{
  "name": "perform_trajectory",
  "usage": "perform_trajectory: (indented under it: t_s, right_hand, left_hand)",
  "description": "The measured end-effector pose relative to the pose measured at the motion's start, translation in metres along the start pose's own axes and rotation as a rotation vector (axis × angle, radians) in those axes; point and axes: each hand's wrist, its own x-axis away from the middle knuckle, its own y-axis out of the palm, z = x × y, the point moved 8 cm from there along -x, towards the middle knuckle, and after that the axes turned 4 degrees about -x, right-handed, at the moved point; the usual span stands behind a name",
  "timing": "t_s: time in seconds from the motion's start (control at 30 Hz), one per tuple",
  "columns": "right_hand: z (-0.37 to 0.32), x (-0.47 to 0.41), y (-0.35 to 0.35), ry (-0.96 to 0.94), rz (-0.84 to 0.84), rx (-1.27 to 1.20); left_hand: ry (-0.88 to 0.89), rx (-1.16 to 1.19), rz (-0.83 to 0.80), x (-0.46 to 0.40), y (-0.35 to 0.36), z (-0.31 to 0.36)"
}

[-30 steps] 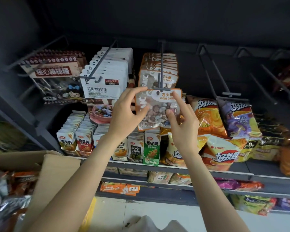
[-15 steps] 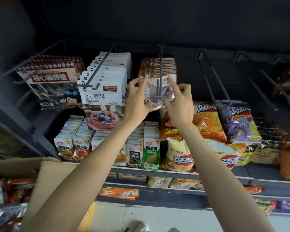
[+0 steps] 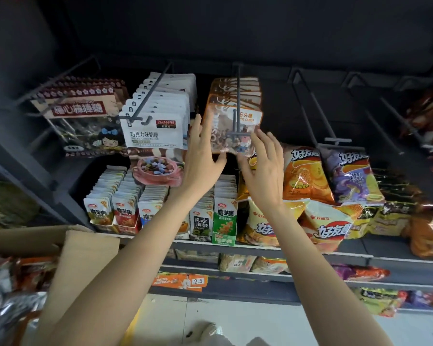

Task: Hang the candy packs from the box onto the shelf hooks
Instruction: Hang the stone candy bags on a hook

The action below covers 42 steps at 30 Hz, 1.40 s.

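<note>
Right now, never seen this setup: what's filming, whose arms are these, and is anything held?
No machine: one head-worn camera looks forward and down at a person's two bare arms in front of a dark shop shelf. The left hand and right hand have straight fingers flanking the orange-topped clear stone candy pack, which hangs at the front of the dark metal hook. No closed grip shows. White chocolate candy packs hang to the left, orange chip bags to the right. A brown cardboard box sits lower left.

An orange-topped candy pack (image 3: 231, 131) with a clear window of pebble sweets hangs upright at the front of the hook (image 3: 238, 106), at twelve o'clock; the cardboard box (image 3: 85, 255) sits at eight o'clock.
</note>
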Motion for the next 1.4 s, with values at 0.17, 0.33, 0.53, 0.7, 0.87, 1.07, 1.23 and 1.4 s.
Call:
perform_trajectory:
  t_s: [0.17,0.33,0.53,0.7,0.87,1.07,1.23,1.4]
  right_hand:
    - [-0.041,0.052,-0.019,-0.079,0.042,-0.162]
    - [-0.089,0.100,-0.017,-0.163,-0.039,-0.361]
    - [-0.137,0.179,0.068,-0.097,-0.698,-0.304]
    - [-0.204,0.235,0.125,-0.128,-1.084,-0.324]
    - [-0.293,0.256,0.189,-0.197,-1.167,-0.386]
    - [-0.364,0.288,0.303,-0.257,-1.352,-0.259]
    - [-0.388,0.322,0.365,-0.482,-1.512,-0.117]
    - [-0.388,0.354,0.398,-0.791,-1.608,0.074]
  left_hand:
    - [0.041,0.154,0.133,0.075,-0.048,0.007]
    - [-0.044,0.073,0.364,0.165,-0.117,-0.027]
    - [-0.342,-0.238,0.251,0.286,-0.194,-0.116]
    - [-0.680,-0.358,0.124,0.388,-0.255,-0.210]
    - [-0.815,-0.389,0.153,0.419,-0.333,-0.286]
    - [-0.892,-0.321,-0.087,0.414,-0.365,-0.403]
    - [-0.846,-0.341,-0.334,0.387,-0.348,-0.473]
    - [-0.784,-0.335,-0.388,0.369,-0.330,-0.511]
